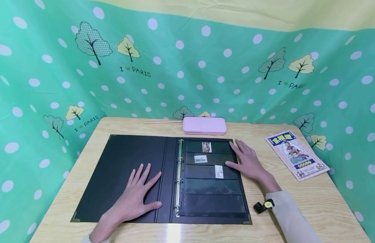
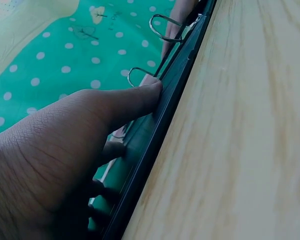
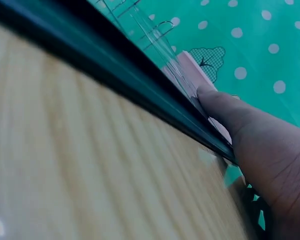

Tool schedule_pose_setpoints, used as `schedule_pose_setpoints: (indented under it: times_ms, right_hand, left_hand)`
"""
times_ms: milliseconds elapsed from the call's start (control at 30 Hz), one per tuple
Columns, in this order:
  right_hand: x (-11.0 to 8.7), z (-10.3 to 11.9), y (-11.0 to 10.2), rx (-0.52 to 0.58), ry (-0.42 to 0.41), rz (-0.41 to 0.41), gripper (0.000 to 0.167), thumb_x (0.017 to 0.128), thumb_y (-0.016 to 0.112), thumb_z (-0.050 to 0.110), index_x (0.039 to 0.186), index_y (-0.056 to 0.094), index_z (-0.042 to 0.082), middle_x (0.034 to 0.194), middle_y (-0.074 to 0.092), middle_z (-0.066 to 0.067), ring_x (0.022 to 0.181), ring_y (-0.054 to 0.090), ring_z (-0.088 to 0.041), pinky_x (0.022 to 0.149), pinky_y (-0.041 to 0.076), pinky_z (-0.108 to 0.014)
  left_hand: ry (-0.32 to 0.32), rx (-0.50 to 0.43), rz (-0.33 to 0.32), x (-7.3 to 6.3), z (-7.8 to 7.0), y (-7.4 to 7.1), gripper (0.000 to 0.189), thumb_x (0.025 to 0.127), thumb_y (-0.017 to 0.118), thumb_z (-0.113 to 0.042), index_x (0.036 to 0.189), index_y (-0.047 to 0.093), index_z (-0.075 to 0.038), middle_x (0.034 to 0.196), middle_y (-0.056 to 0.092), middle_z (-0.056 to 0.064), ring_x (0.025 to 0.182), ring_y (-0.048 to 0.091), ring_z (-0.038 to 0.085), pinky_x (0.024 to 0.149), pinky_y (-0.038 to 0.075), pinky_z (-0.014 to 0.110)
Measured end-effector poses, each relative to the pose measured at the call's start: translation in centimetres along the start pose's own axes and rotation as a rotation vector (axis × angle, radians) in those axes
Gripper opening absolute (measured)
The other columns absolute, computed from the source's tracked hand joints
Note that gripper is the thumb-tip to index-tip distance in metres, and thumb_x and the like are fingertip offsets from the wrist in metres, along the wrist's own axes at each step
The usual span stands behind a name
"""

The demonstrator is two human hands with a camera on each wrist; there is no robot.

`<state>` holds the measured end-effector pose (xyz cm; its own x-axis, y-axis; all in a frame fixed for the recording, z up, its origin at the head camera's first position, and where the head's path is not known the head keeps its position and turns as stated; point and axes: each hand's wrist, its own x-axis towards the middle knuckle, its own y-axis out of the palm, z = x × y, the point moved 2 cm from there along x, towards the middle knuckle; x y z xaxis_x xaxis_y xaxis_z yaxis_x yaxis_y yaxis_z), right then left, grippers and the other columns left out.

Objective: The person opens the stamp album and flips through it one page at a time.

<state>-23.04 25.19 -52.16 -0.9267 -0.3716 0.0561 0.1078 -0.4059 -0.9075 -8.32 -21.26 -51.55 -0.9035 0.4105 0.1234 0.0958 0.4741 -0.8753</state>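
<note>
Across a smooth black binder — three stamps in strip pockets — left hand and right hand rest, spread wide.

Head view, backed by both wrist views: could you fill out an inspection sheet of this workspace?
Surface: wooden table, pale grain.
Job's things: open black ring binder; its pocketed page holds three stamp-like pictures.
Clutter: pink case, thin stick, illustrated booklet.
Hands: left hand spread on the binder's left side; right hand at its right edge.
Cables: nothing seen.
Surroundings: green dotted cloth with printed trees.
</note>
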Motion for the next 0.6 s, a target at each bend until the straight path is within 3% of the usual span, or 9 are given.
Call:
schedule_pose_setpoints:
  times_ms: [267,600]
  right_hand:
    - [-0.26,0.25,0.06,-0.035,0.007,0.021,0.091,0.106,0.068,0.058,0.178,0.028,0.018,0.182,0.015,-0.027,0.169,0.009,-0.048,0.130,0.013,-0.073]
    - [-0.03,0.88,-0.30,-0.002,-0.003,0.024,0.084,0.107,0.070,0.053,0.174,0.038,0.013,0.181,0.015,-0.029,0.168,0.010,-0.051,0.130,0.013,-0.074]
  left_hand:
    - [-0.003,0.000,0.009,0.19,-0.05,0.03,0.095,0.096,0.074,-0.072,0.172,0.045,-0.023,0.181,0.021,0.027,0.166,0.010,0.057,0.130,0.006,0.073]
    - [-0.008,-0.001,0.004,0.01,-0.08,-0.09,0.094,0.096,0.074,-0.071,0.172,0.045,-0.023,0.181,0.021,0.026,0.167,0.009,0.056,0.132,0.004,0.070]
